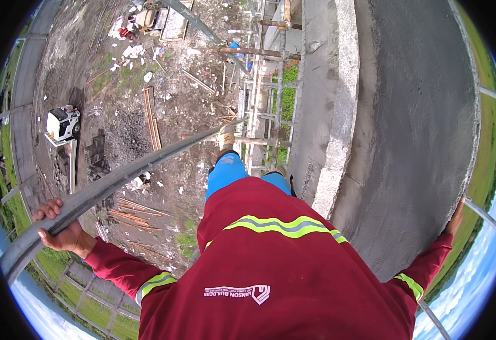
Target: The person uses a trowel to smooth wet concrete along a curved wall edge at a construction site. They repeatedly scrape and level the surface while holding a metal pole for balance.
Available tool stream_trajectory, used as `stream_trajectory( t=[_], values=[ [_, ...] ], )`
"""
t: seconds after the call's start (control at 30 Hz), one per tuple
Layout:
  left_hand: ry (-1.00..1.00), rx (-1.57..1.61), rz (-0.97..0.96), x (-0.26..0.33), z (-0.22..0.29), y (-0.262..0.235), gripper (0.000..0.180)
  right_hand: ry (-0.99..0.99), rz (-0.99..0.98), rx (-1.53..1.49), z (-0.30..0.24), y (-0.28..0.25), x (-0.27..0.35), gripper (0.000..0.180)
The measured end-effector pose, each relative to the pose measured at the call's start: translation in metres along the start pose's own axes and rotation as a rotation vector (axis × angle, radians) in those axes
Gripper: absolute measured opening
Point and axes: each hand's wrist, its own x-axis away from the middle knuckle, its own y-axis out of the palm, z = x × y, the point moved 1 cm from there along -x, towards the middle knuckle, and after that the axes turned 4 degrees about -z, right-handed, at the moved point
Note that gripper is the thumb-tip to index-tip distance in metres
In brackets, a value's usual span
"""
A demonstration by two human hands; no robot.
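Observation:
My left hand (60, 226) is closed round a long grey metal pole (137, 167), fingers over its top and thumb underneath. The pole slants from the lower left up to the scaffold (267, 107) near my feet. Over on the right, my right hand (456, 220) lies stretched along the outer edge of a grey plastered concrete wall (418, 130); part of its fingers is hidden by the angle. My legs, in blue trousers, stand high up on the scaffold, with one light-coloured shoe (226, 135) by a horizontal bar.
A rough concrete ledge (338, 113) runs beside the wall. Far below on muddy ground are a small white vehicle (63, 123), long planks (152, 119), stacked blocks (96, 153) and scattered debris. Another person in red (125, 33) is at the upper left. More scaffold pipes (253, 52) cross ahead.

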Motion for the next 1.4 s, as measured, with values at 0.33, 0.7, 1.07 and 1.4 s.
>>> stream_trajectory(
  t=[0.33, 0.7, 1.07, 1.4],
  values=[
    [0.033, -0.008, 0.043, 0.005, -0.006, 0.003, 0.04, 0.143, -0.071, -0.358, -0.025, 0.01, 0.01, 0.078],
    [0.143, -0.172, 0.437, 0.001, 0.002, 0.042, 0.025, 0.044, -0.016, -0.016, -0.017, 0.003, 0.01, 0.078],
    [0.076, -0.467, 0.637, 0.0, 0.007, 0.064, 0.03, -0.268, 0.741, 0.293, -0.084, -0.004, 0.065, 0.043],
    [0.062, -0.52, 0.549, -0.002, 0.008, 0.051, 0.025, 0.162, -0.127, -0.708, -0.02, 0.342, 0.14, 0.027]
  ],
)
